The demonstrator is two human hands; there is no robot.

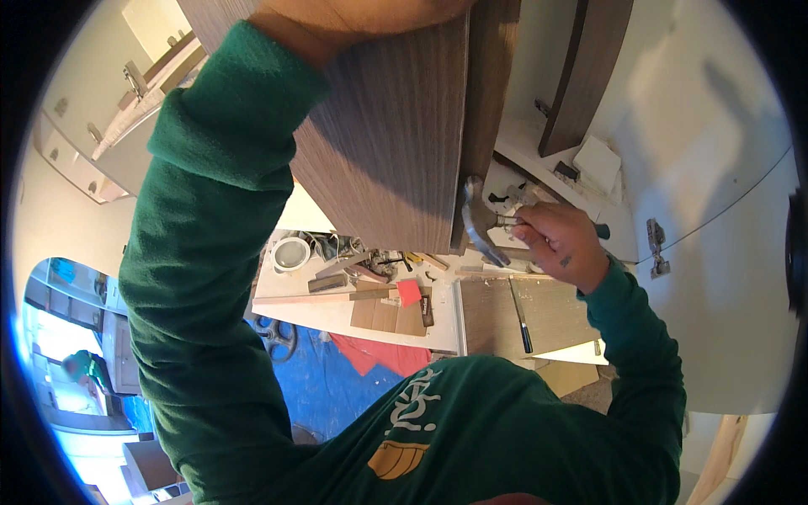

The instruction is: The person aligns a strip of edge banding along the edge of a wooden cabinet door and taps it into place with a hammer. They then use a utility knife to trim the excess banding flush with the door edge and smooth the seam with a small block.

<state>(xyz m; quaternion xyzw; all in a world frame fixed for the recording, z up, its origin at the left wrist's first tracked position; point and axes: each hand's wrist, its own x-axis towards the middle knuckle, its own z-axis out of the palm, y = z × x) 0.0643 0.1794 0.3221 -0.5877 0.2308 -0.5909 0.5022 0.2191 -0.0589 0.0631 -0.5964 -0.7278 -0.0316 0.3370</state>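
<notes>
A claw hammer (481, 220) is in my right hand (560, 240), which is wrapped round its shaft a little behind the head. The dark end of its handle sticks out behind my fist. The metal head is close to the lower edge of a brown wood-grain panel (387, 126); I cannot tell whether they touch. My left hand (362, 13) is raised to the top of the panel. Only its wrist and part of the hand show, and its fingers are out of the picture.
Below lies a white board (337, 313) bearing tools, wood offcuts, a white round fitting (291, 253) and cardboard. A dark-handled saw or knife (523, 324) lies on a brown board. White doors with a hinge (657, 248) stand at right. Blue sheeting (316, 379) covers the floor.
</notes>
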